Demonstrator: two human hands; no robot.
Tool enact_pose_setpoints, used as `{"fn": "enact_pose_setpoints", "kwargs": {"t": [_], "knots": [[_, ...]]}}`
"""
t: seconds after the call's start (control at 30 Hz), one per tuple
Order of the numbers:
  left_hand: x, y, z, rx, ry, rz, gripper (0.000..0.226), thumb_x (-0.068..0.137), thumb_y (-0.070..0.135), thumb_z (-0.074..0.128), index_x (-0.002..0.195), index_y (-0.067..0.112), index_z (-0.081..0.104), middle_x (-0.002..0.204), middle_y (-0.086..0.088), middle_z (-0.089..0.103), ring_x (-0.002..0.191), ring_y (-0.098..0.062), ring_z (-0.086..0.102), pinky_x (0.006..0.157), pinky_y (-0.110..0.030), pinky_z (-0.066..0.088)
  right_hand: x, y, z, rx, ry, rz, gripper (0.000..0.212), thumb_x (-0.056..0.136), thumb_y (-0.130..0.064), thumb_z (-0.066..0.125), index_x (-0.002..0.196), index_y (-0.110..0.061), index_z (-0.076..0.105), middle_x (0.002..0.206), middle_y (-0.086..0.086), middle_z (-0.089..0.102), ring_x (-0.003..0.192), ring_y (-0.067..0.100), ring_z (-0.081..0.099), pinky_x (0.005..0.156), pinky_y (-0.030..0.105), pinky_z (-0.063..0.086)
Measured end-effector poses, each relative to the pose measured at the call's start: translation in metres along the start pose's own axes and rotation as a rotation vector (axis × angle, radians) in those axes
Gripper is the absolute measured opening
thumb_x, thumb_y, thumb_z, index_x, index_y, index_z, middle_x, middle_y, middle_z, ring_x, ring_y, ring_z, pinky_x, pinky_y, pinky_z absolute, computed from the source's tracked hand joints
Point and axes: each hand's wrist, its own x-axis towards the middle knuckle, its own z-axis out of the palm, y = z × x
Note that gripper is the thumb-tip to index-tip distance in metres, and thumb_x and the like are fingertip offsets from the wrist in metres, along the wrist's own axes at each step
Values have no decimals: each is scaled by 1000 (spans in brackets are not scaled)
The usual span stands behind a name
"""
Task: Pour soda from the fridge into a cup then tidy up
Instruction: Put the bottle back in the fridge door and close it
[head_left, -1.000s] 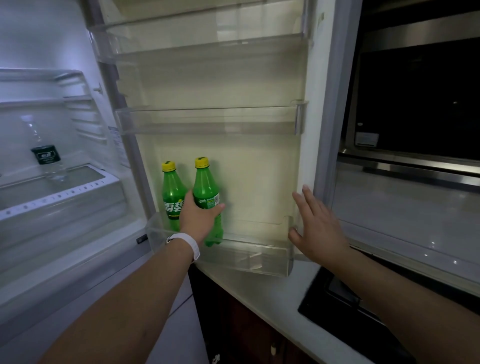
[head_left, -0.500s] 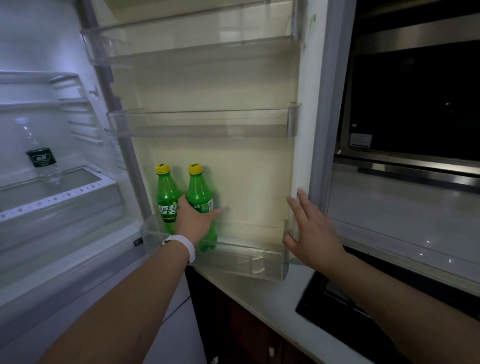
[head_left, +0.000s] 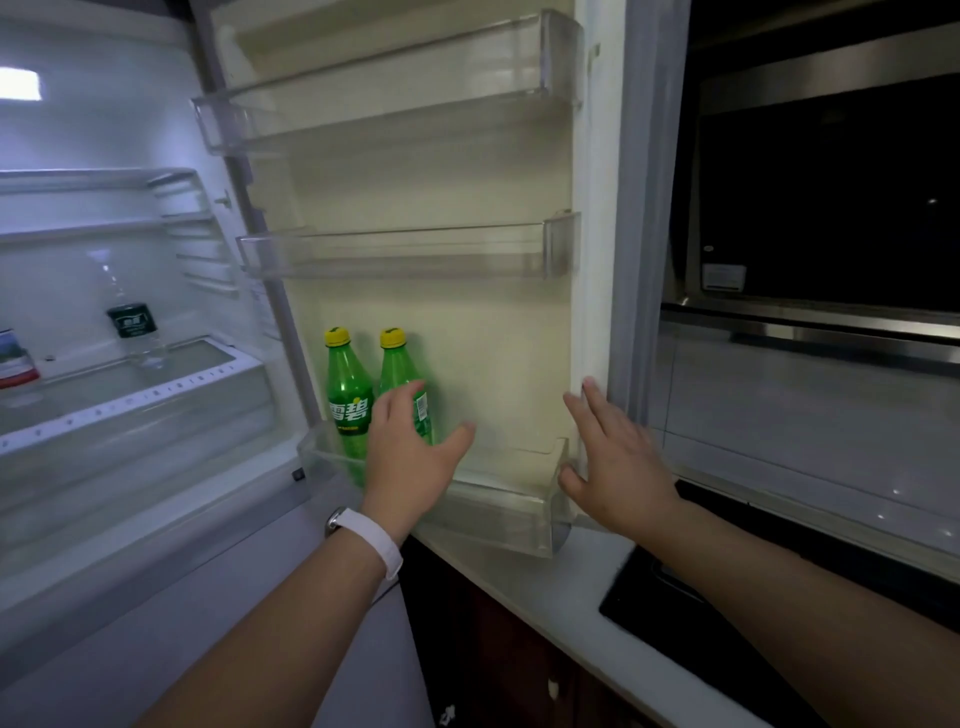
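Observation:
Two green soda bottles with yellow caps stand side by side in the lowest bin (head_left: 498, 512) of the open fridge door. The left bottle (head_left: 347, 395) shows its label. My left hand (head_left: 410, 457), with a white wristband, hovers spread in front of the right bottle (head_left: 397, 369), fingers straight and thumb out, gripping nothing. My right hand (head_left: 613, 457) lies flat with straight fingers against the door's right edge (head_left: 592, 260), next to the bin's end. No cup is in view.
The fridge interior at left holds a clear water bottle (head_left: 134, 322) and a small carton (head_left: 15, 358) on a glass shelf. Two bare door bins hang above. A white counter (head_left: 597, 639) with a black cooktop (head_left: 691, 618) lies below right; a dark oven sits behind.
My left hand has let go of the right soda bottle and drawn back with fingers spread. The bottle stays in the bin. My right hand remains on the door edge.

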Motion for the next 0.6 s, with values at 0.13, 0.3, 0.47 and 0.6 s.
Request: {"fn": "enact_pose_setpoints", "kwargs": {"t": [0.13,0.3,0.47,0.6], "knots": [[-24,7,-7,95,-55,39,87,65,69,57,137,21,49,142,-2,42,131,-20,39,108,-32,31,-8,-4,-4,7,-11,-30,80,90,-43,50,153,-24,4,162,-1,-7,146,16,9,113,39,18],[-55,16,-12,202,-66,69,90,64,75,52,139,26,47,150,-1,37,138,-21,34,114,-44,31,-19,-9,-13,10,-5,-77,77,90,-43,48,153,-23,8,162,-1,-2,146,16,7,115,39,12],[-80,20,-17,292,-63,45,89,64,76,48,140,29,46,151,0,36,140,-22,32,115,-43,30,-30,-14,-15,-20,3,-138,77,87,-44,48,152,-23,13,162,1,2,146,17,6,113,42,17],[-96,23,-22,369,-39,26,85,66,75,46,139,31,46,150,3,37,138,-20,32,112,-43,32,-37,-19,-15,-28,10,-200,74,86,-46,47,151,-23,18,161,2,7,145,19,10,110,43,22]]}}
